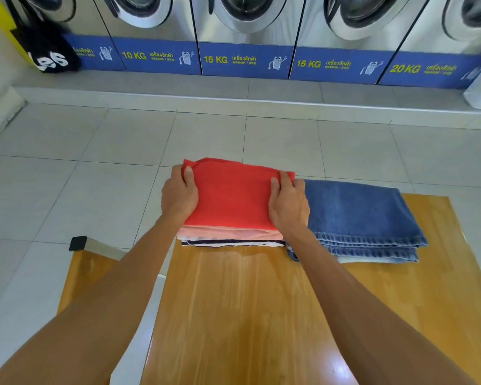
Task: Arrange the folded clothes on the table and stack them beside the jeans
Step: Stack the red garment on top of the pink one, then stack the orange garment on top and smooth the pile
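A left hand [179, 197] and right hand [288, 205] pinch the side edges of a red top [232, 197] on a stack touching the jeans [361, 215], near the surface's [250, 301] far edge, where a shove could topple it.

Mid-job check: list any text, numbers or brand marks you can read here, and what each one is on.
"10 KG": blue panel under the second washer from the left.
"15 KG": blue panel, middle washer.
"15 KG": next blue panel to its right.
"20 KG": rightmost readable panel.
White letters on the black bag: partly hidden, unclear.
Thai script and small print beside each number: too blurred.
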The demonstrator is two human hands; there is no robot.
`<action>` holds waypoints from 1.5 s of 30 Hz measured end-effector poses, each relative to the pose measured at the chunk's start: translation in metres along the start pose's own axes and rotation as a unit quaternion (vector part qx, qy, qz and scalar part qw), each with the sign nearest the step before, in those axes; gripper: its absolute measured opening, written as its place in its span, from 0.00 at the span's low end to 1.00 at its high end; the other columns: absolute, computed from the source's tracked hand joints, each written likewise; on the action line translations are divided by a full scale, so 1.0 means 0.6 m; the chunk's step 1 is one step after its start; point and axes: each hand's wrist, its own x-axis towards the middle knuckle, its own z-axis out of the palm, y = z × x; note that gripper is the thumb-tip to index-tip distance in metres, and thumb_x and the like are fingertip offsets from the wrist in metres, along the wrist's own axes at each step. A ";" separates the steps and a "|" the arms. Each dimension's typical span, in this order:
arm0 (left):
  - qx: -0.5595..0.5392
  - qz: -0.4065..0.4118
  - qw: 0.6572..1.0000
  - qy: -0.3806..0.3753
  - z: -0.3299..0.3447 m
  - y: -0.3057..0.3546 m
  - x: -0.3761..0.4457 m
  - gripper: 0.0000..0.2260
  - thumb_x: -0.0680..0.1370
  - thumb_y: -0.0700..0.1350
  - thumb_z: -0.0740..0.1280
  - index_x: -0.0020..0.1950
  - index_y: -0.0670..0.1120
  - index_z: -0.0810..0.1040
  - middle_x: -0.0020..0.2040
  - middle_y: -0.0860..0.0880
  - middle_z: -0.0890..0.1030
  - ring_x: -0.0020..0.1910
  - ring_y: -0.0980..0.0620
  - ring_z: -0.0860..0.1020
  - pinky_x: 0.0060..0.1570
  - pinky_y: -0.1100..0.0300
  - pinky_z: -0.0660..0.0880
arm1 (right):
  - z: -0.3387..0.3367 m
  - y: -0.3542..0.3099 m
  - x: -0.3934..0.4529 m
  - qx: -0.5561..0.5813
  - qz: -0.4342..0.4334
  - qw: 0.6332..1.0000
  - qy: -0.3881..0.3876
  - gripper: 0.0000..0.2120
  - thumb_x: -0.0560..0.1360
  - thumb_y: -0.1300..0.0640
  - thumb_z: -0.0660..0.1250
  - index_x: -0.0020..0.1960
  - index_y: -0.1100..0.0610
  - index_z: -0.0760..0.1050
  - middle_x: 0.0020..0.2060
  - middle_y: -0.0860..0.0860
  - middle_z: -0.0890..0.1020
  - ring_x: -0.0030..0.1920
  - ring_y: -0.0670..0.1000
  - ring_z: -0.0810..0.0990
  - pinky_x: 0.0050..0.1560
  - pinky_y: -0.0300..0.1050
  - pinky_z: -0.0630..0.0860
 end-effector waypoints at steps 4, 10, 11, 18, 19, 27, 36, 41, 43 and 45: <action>-0.024 -0.055 0.997 -0.038 0.012 -0.017 -0.010 0.22 0.84 0.56 0.48 0.73 0.47 0.65 0.60 0.43 0.77 0.56 0.42 0.77 0.50 0.51 0.70 | 0.006 0.003 -0.006 -0.022 0.021 0.999 -0.022 0.23 0.85 0.44 0.49 0.76 0.52 0.63 0.59 0.59 0.72 0.48 0.62 0.79 0.48 0.57 0.77; -0.033 -0.045 0.998 -0.028 -0.043 -0.003 -0.047 0.21 0.85 0.54 0.49 0.70 0.44 0.69 0.59 0.43 0.78 0.49 0.47 0.75 0.47 0.54 0.70 | -0.037 0.010 -0.041 -0.023 0.044 0.999 -0.022 0.24 0.84 0.42 0.49 0.77 0.50 0.63 0.57 0.58 0.71 0.43 0.60 0.77 0.44 0.52 0.72; -0.031 -0.034 0.999 -0.014 -0.056 -0.006 -0.065 0.20 0.85 0.53 0.50 0.69 0.43 0.69 0.58 0.43 0.78 0.49 0.48 0.75 0.47 0.55 0.70 | -0.046 0.016 -0.058 -0.013 0.049 0.999 -0.010 0.24 0.84 0.42 0.50 0.77 0.50 0.64 0.55 0.56 0.70 0.41 0.58 0.75 0.43 0.51 0.71; -0.073 -0.025 0.997 -0.016 -0.119 -0.075 -0.306 0.17 0.84 0.56 0.52 0.65 0.49 0.72 0.52 0.52 0.78 0.51 0.52 0.78 0.53 0.55 0.75 | -0.070 0.051 -0.262 0.054 0.058 0.997 0.019 0.26 0.84 0.45 0.55 0.78 0.55 0.60 0.59 0.58 0.72 0.48 0.56 0.74 0.44 0.47 0.69; -0.067 -0.023 0.997 -0.037 -0.127 -0.086 -0.354 0.16 0.84 0.57 0.52 0.65 0.51 0.72 0.51 0.53 0.78 0.50 0.54 0.78 0.53 0.55 0.75 | -0.070 0.056 -0.300 0.057 0.059 0.997 0.008 0.25 0.84 0.45 0.56 0.78 0.55 0.61 0.59 0.57 0.72 0.47 0.53 0.72 0.46 0.47 0.69; 0.088 -0.068 0.990 -0.081 -0.168 -0.252 -0.637 0.17 0.82 0.54 0.57 0.68 0.49 0.74 0.63 0.46 0.78 0.64 0.46 0.73 0.64 0.48 0.71 | -0.077 0.126 -0.620 0.030 0.088 0.993 -0.068 0.25 0.82 0.39 0.52 0.76 0.48 0.64 0.63 0.54 0.69 0.58 0.57 0.75 0.52 0.51 0.76; 0.194 -0.096 0.971 -0.100 -0.184 -0.316 -0.780 0.26 0.80 0.65 0.49 0.78 0.60 0.56 0.63 0.41 0.71 0.60 0.41 0.72 0.57 0.42 0.74 | -0.047 0.139 -0.811 -0.088 0.147 0.978 -0.122 0.34 0.77 0.29 0.49 0.79 0.40 0.48 0.62 0.53 0.66 0.58 0.57 0.74 0.54 0.57 0.76; 0.223 -0.064 0.970 -0.073 -0.173 -0.318 -0.792 0.27 0.81 0.62 0.53 0.78 0.54 0.60 0.63 0.40 0.69 0.60 0.40 0.70 0.59 0.43 0.70 | -0.032 0.146 -0.812 -0.087 0.123 0.983 -0.100 0.33 0.79 0.32 0.52 0.79 0.46 0.53 0.57 0.55 0.70 0.50 0.56 0.78 0.46 0.52 0.75; 0.227 -0.062 0.970 -0.066 -0.170 -0.318 -0.791 0.26 0.81 0.61 0.55 0.77 0.52 0.61 0.63 0.39 0.69 0.60 0.40 0.70 0.59 0.43 0.70 | -0.027 0.148 -0.807 -0.072 0.102 0.986 -0.111 0.30 0.80 0.34 0.53 0.78 0.45 0.56 0.57 0.54 0.69 0.46 0.56 0.79 0.45 0.51 0.76; 0.237 -0.048 0.968 -0.067 -0.168 -0.319 -0.788 0.25 0.81 0.59 0.56 0.76 0.52 0.62 0.64 0.39 0.69 0.61 0.40 0.70 0.59 0.43 0.70 | -0.027 0.150 -0.806 -0.070 0.087 0.987 -0.116 0.28 0.81 0.35 0.53 0.78 0.44 0.57 0.57 0.54 0.69 0.44 0.56 0.79 0.43 0.50 0.76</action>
